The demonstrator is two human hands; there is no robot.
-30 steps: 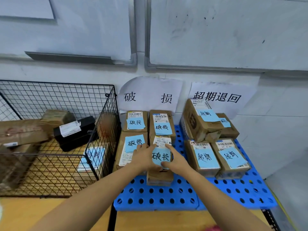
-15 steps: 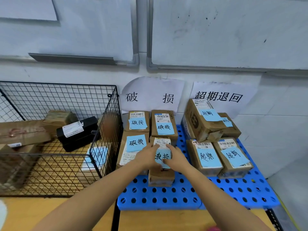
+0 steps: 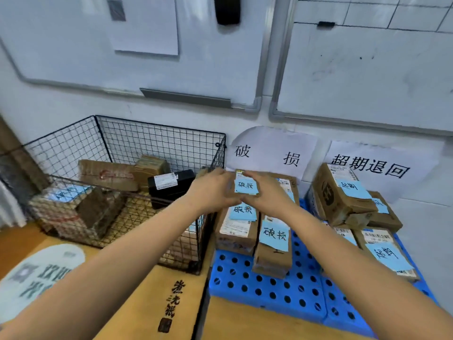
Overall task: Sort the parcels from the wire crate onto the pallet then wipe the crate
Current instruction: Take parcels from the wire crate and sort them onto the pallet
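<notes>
Cardboard parcel (image 3: 246, 187) bearing a blue note is at the far left of the blue pallet (image 3: 269, 290), just right of the wire crate (image 3: 159, 143), with left hand (image 3: 212, 190) and right hand (image 3: 268, 192) curled round its sides.

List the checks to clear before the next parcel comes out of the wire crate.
1. Held parcel carries a note that matches the 破损 sign behind it: ok.
2. Held parcel set down flat: cannot tell; the left hand and right hand grip its sides.
3. Hands free for the next pick: not ok.
4. Bare space on the pallet: ok, its front strip is open.
5. Wire crate emptied: not ok; the black parcel and several brown ones lie inside.
6. Wiping cloth ready: cannot tell, none in view.
</notes>
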